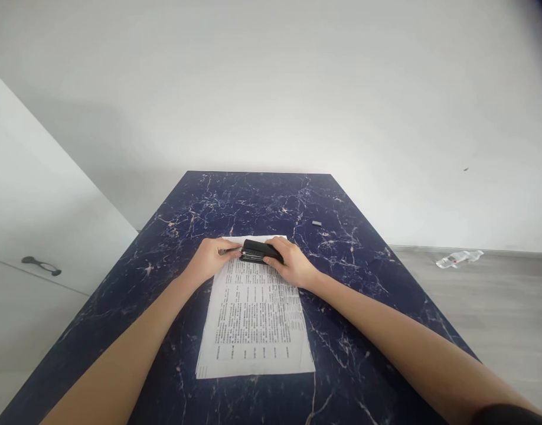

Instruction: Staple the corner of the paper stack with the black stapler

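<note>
A black stapler lies across the upper part of a printed sheet of paper, its nose toward the left. My right hand is wrapped round the stapler's right end, thumb in front and fingers behind. At the nose, my left hand is closed in a pinch, thumb and forefinger touching the stapler's tip. Whether something small sits between those fingertips is too fine to make out. Past my right hand, a small grey strip that looks like staples lies on the table.
The dark blue marbled table reaches to a white wall. On the left stands a white cabinet with a dark handle. A crumpled clear plastic wrapper or bottle lies on the floor at the right.
</note>
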Available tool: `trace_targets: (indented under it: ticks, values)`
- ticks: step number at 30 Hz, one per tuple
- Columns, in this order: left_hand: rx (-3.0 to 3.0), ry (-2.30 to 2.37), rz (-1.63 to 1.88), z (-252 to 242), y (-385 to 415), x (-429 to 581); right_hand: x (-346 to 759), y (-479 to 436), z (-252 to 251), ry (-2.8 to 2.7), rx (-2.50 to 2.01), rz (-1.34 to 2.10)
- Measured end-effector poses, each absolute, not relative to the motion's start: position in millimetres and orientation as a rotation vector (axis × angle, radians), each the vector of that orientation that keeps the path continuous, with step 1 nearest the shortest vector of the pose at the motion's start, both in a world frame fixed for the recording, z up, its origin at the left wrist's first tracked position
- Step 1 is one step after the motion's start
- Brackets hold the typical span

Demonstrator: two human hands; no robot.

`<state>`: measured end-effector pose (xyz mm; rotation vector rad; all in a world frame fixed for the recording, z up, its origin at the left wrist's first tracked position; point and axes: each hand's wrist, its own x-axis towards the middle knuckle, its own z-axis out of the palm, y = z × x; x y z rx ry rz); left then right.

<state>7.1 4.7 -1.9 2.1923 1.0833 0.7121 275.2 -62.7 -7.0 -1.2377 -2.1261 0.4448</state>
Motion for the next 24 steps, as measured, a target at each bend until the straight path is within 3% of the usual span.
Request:
trace_targets:
  ticks: [24]
  values:
    - [2.159,1.068,0.562,2.0,6.8,3.7,274.0,-61.9,-6.7,-2.132,-1.225,0.460]
